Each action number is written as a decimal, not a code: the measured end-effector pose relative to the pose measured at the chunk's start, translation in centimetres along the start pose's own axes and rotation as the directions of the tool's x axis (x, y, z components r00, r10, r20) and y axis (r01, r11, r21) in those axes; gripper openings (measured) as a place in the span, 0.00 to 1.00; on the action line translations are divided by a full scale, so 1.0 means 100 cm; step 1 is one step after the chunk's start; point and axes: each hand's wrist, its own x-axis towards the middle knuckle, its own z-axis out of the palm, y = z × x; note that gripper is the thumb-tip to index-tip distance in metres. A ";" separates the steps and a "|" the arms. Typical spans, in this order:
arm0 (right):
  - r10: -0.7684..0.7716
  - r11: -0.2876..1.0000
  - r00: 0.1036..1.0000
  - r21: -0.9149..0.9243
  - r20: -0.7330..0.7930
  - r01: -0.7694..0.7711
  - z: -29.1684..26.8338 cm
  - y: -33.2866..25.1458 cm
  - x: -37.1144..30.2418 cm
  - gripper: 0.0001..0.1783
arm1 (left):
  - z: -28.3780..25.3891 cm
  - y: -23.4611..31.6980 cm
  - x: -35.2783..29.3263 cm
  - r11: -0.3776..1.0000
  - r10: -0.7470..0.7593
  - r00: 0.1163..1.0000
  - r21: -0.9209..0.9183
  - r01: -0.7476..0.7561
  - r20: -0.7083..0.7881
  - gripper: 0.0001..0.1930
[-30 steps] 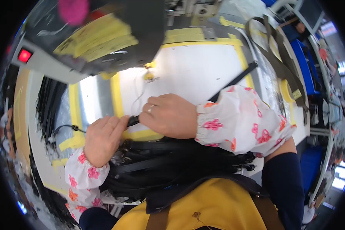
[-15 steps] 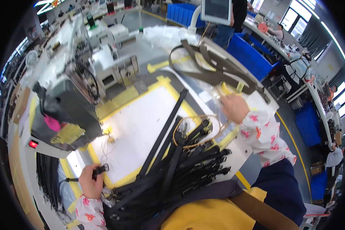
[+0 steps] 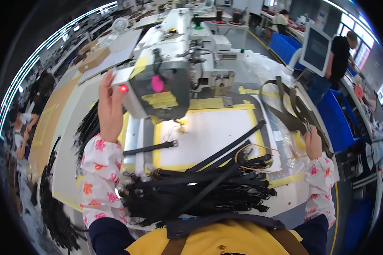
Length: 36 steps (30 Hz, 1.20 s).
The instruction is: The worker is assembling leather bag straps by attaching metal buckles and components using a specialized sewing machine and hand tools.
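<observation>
My left hand (image 3: 110,111) is raised with fingers stretched, at the side of the sewing machine head (image 3: 168,91), by its red-lit button (image 3: 123,88). It holds nothing. A black buckled strap (image 3: 151,148) lies flat below, its buckle on the white taped work plate (image 3: 212,136). My right hand (image 3: 313,143) is closed at the table's right side, beside a yellow tape roll (image 3: 300,140). A small metallic tip shows above its fingers; what it grips is not clear. A large heap of black buckled straps (image 3: 200,191) lies in front of me, with a tan cord loop (image 3: 264,149) on it.
Olive webbing (image 3: 291,108) lies at the right beyond my right hand. More black straps hang at the left (image 3: 57,212). A monitor (image 3: 315,49) stands at the back right near blue bins (image 3: 334,114) and a person in black (image 3: 340,55).
My left hand has let go of the black strap and risen to the machine head's side. My right hand has closed beside the tape roll. The view has swung left.
</observation>
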 end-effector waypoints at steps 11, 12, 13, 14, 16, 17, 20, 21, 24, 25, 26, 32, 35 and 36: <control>-0.214 0.904 0.963 -0.408 -0.166 0.130 -0.123 0.001 0.201 0.19 | -0.022 -0.028 -0.002 0.859 -0.368 0.924 -0.343 0.380 0.101 0.29; -0.207 0.887 0.970 -0.442 -0.129 0.130 -0.128 0.009 0.218 0.20 | -0.013 -0.024 0.000 0.797 -0.416 0.903 -0.434 0.419 0.109 0.28; -0.201 0.886 0.970 -0.447 -0.134 0.122 -0.128 0.021 0.236 0.20 | -0.004 -0.022 0.002 0.795 -0.411 0.904 -0.440 0.418 0.115 0.28; -0.246 0.858 0.961 -0.489 -0.125 0.156 -0.125 0.029 0.253 0.21 | -0.001 -0.016 0.005 0.739 -0.471 0.878 -0.507 0.444 0.083 0.27; -0.296 0.835 0.948 -0.514 -0.114 0.199 -0.115 0.042 0.276 0.21 | 0.003 -0.013 0.006 0.690 -0.528 0.848 -0.561 0.458 0.044 0.27; -0.257 0.847 0.958 -0.507 -0.125 0.161 -0.109 0.040 0.279 0.21 | 0.003 -0.015 0.006 0.673 -0.546 0.838 -0.588 0.449 0.014 0.26; -0.093 0.886 0.989 -0.464 -0.111 0.031 -0.082 0.040 0.276 0.21 | 0.003 -0.019 0.007 0.671 -0.566 0.823 -0.598 0.438 -0.032 0.25; -0.152 0.873 0.972 -0.486 -0.179 0.047 -0.070 0.046 0.268 0.20 | 0.004 -0.017 0.006 0.676 -0.568 0.821 -0.596 0.433 -0.047 0.24; -0.259 0.854 0.929 -0.512 -0.265 0.092 -0.033 0.075 0.243 0.19 | 0.004 -0.012 0.009 0.682 -0.581 0.812 -0.575 0.452 -0.051 0.23; -0.310 0.843 0.917 -0.518 -0.250 0.144 -0.023 0.084 0.237 0.18 | 0.003 -0.015 0.009 0.700 -0.566 0.821 -0.570 0.431 -0.074 0.24; -0.360 0.828 0.902 -0.526 -0.237 0.192 -0.018 0.088 0.233 0.17 | 0.005 -0.017 0.009 0.696 -0.570 0.819 -0.569 0.437 -0.069 0.24; -0.345 0.785 0.914 -0.600 -0.213 0.156 -0.010 0.096 0.234 0.16 | 0.009 -0.015 0.007 0.706 -0.573 0.813 -0.565 0.426 -0.104 0.23; -0.324 0.765 0.930 -0.627 -0.175 0.148 -0.011 0.096 0.240 0.17 | 0.008 -0.015 0.006 0.708 -0.583 0.803 -0.562 0.428 -0.125 0.23; -0.287 0.789 0.942 -0.601 -0.175 0.129 -0.013 0.095 0.242 0.18 | 0.006 -0.017 0.006 0.719 -0.575 0.809 -0.550 0.425 -0.126 0.24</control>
